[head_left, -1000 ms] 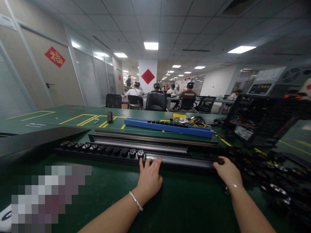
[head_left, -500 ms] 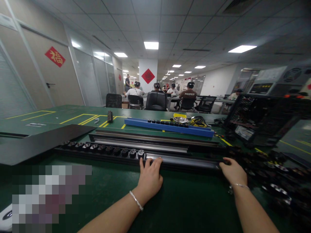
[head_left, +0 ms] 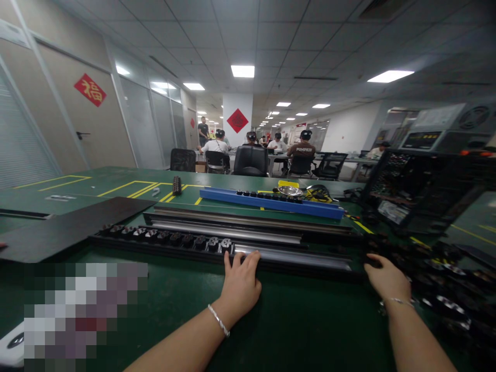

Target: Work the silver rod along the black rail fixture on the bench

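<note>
My left hand [head_left: 241, 281] rests with fingers spread on the near edge of a long black rail [head_left: 294, 258]. Several small black parts with shiny tops stand in a row along the rail's left half, and the last one [head_left: 227, 246] is right beside my left fingertips. The rail's right half shows a bare metallic groove. My right hand [head_left: 387, 276] is just past the rail's right end, thumb and forefinger curved towards each other; whether something small is between them is too dark to tell. Behind lie more metal rails [head_left: 232, 231].
A blue channel [head_left: 271, 202] with black parts lies farther back, near a metal dish [head_left: 290, 191]. Dark parts [head_left: 445, 305] are heaped at the right, below an open black case [head_left: 411, 196]. A dark board [head_left: 77, 227] lies left. Several people sit at distant tables.
My right hand has moved right, away from the rail's end. My left hand stays on the rail. Fingertips have appeared at the far left edge, by the dark board.
</note>
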`<state>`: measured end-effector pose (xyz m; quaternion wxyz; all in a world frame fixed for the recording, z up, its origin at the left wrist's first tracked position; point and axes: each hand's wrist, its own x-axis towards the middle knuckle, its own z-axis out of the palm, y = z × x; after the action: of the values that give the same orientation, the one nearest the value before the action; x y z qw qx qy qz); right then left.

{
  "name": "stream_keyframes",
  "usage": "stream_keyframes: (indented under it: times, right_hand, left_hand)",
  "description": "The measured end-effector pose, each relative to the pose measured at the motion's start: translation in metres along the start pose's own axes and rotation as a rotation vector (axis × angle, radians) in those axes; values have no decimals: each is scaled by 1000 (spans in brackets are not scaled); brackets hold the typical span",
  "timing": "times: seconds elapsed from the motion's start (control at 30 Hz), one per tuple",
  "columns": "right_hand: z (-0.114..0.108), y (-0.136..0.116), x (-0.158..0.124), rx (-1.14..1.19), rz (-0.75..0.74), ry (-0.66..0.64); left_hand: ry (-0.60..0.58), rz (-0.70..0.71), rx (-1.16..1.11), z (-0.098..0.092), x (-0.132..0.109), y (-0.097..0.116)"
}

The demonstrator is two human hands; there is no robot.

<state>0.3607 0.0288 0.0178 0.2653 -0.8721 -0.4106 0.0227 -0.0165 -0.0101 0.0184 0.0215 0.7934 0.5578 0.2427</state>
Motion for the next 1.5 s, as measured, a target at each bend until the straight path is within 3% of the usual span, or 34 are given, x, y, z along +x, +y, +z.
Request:
stream_keyframes:
  times: [0.3, 0.47, 0.7, 0.8, 1.13, 1.37, 1.5]
  right_hand:
    - [-3, 7, -5, -130, -109, -17]
    - [-6, 8, -12, -130, 10, 100]
    - [-13, 1, -12, -156, 82, -75]
    - [-12, 0, -10, -145, 130, -76]
    - [3, 13, 6, -50, 26, -108]
    - [-1, 7, 1, 48, 34, 81]
    - [1, -17, -15, 82, -145, 220]
  left_hand:
    - [25, 9, 35, 2, 0, 0]
    - [55, 24, 32, 4, 0, -1]
    - [64, 24, -9, 5, -1, -3]
    - [69, 26, -13, 5, 0, -3]
    - [108, 9, -11, 9, -1, -4]
    - [276, -65, 85, 5, 7, -8]
    - [348, -216, 159, 4, 13, -19]
